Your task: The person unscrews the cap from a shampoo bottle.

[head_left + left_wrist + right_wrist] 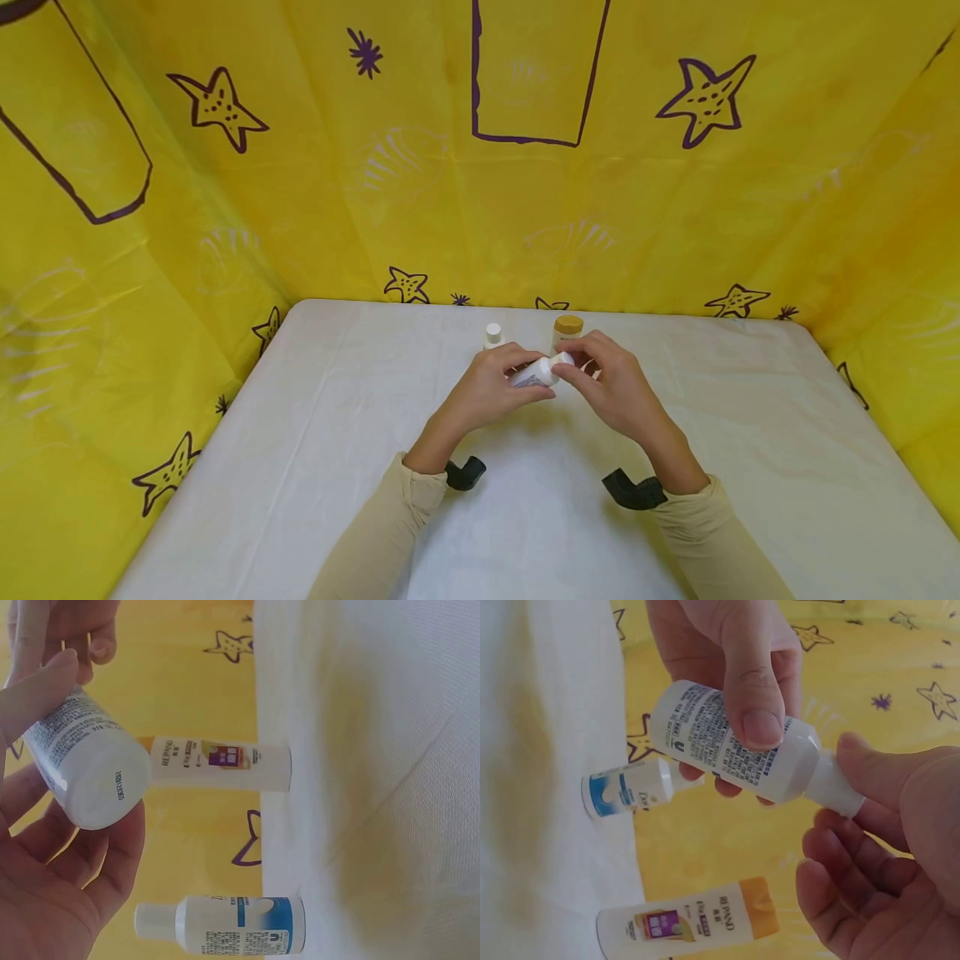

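Observation:
My left hand (495,385) grips a small white bottle (735,742) round its body, tilted above the table. Its printed back label shows in the right wrist view, and its base faces the left wrist view. With thumb and fingers, my right hand (611,383) pinches the bottle's white cap (835,784), which sits on the neck. Behind the hands stand two more bottles. One is white and blue with a white cap (240,925); the other is a white shampoo-like bottle with an orange cap (682,919). Both are upright on the table and touched by neither hand.
A white cloth covers the table (322,400). Yellow curtains (420,217) with starfish and fish drawings hang close behind its far edge and along both sides. Black curved pieces (633,490) are worn at both wrists.

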Motion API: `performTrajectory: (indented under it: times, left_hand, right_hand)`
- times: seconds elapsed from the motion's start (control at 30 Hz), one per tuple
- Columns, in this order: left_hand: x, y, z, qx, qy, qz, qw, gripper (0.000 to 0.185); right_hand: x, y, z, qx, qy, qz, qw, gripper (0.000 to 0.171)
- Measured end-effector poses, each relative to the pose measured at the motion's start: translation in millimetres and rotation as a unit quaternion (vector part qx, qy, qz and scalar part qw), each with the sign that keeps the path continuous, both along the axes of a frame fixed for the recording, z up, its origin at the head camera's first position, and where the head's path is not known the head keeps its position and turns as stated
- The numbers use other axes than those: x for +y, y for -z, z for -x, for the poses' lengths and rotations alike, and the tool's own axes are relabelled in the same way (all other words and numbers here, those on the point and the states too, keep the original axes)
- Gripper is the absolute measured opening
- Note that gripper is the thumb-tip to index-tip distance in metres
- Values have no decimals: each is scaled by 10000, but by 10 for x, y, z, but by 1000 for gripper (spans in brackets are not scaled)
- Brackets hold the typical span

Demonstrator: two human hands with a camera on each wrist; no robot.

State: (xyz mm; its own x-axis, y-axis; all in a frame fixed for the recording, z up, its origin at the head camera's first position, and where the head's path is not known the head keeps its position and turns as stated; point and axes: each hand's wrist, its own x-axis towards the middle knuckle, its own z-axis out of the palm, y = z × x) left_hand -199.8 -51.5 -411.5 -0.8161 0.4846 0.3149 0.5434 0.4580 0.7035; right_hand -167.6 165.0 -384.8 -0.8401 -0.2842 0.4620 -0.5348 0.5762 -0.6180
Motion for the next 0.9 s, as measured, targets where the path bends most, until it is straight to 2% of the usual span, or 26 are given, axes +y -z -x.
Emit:
performTrajectory:
  times: [0.23, 0.33, 0.47, 0.67, 0.77, 0.9]
  left_hand:
    - [4, 28, 7, -149, 25, -3, 9999, 42]
    - [5, 37, 8, -159, 41, -20, 9999, 41]
    - [14, 38, 8, -105, 101, -123, 9998, 39]
    - [32, 29, -7, 16, 220, -114, 9997, 40]
    - [39, 25, -14, 52, 229, -101, 9997, 42]
    - [41, 21, -22, 30, 202, -99, 9997, 41]
  right_hand:
    - [34, 23, 12, 27, -305, 63, 9995, 37]
    - [40, 17, 14, -120, -307, 43, 9994, 41]
    - [49, 6, 22, -579, 24, 65, 9983, 43]
    - [59, -17, 8, -1317, 454, 100, 9902, 25]
    - [57, -25, 0, -1285, 422, 140, 9907, 22]
    - [52, -20, 2, -1004, 265, 167, 9945, 21]
